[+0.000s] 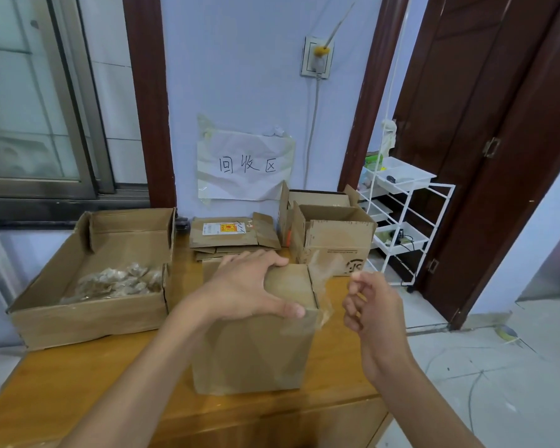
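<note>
step: peeling tape [324, 270] off box [253, 350] | left hand [249, 286] flat, fingers spread, pressing box top | right hand [370, 307] curled, pinching tape end | next: likely a steady rightward pull, box braced

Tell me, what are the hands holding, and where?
The right hand pinches the loose end of a clear tape strip attached to the box. The left hand presses on the box's top.
</note>
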The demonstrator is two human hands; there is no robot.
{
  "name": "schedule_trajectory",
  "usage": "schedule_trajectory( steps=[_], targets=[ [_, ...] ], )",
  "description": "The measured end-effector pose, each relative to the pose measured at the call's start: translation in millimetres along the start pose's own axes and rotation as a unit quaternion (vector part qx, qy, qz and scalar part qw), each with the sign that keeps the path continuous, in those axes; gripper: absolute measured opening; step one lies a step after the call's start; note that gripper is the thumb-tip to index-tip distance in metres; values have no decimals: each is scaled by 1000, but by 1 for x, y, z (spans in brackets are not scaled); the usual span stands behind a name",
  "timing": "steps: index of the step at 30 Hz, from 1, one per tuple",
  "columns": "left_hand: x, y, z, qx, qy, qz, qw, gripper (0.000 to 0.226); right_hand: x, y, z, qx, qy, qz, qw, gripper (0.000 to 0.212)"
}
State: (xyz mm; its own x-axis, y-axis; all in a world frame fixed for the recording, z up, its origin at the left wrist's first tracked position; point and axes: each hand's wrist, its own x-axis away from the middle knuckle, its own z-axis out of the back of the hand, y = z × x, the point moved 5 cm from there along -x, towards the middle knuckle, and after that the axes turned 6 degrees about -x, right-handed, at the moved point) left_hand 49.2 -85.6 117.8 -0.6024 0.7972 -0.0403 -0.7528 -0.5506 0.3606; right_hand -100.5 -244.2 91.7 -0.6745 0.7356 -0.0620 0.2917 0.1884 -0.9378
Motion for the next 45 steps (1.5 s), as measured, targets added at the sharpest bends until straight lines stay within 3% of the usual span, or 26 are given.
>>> schedule_trajectory(
  steps=[3,6,8,11,13,15,17,19,21,23,25,28,33,35,37,39,40,43,45],
  targets=[
    [3,3,1,-2,4,-1,1000,108,2,2,3,3,-1,-30,1000,16],
    [12,11,10,-41,19,-6,999,109,0,15,5,115,-61,-153,980,42],
    [23,22,22,-76,38,-7,996,111,3,17,6,220,-140,-219,940,59],
    [36,36,44,-98,73,-10,993,112,11,5,5,334,-218,-233,887,65],
    [42,41,56,-77,85,-8,993,111,13,-10,4,329,-223,-212,893,72],
    [48,45,66,-50,102,-5,994,110,14,-21,2,315,-210,-170,910,77],
    [52,45,72,-32,115,4,993,111,18,-38,1,335,-159,-31,928,76],
    [53,43,76,-16,117,24,993,119,34,-60,0,380,-116,183,899,68],
    [53,40,78,2,113,38,993,125,56,-68,-5,405,-125,307,852,51],
    [54,39,78,18,108,41,993,130,66,-69,-11,421,-125,354,826,34],
    [56,41,76,27,107,41,993,129,67,-69,-12,376,-113,376,839,19],
    [60,45,76,41,112,40,992,125,63,-70,-6,310,-118,359,872,16],
    [63,50,76,29,82,32,996,121,54,-82,6,327,-143,376,855,14],
    [64,50,76,18,88,30,996,119,50,-83,8,321,-165,342,868,15],
    [66,52,75,9,118,25,993,119,48,-77,10,249,-160,256,920,28],
    [70,59,70,-52,154,2,987,118,38,-64,15,173,-127,99,972,54],
    [73,63,67,-102,174,-16,979,118,33,-54,17,155,-129,-2,979,67],
    [84,76,55,-221,245,-101,939,117,16,-29,17,113,-201,-241,943,97],
    [92,81,46,-269,285,-159,906,113,3,-19,14,103,-258,-324,904,116]
  ],
)
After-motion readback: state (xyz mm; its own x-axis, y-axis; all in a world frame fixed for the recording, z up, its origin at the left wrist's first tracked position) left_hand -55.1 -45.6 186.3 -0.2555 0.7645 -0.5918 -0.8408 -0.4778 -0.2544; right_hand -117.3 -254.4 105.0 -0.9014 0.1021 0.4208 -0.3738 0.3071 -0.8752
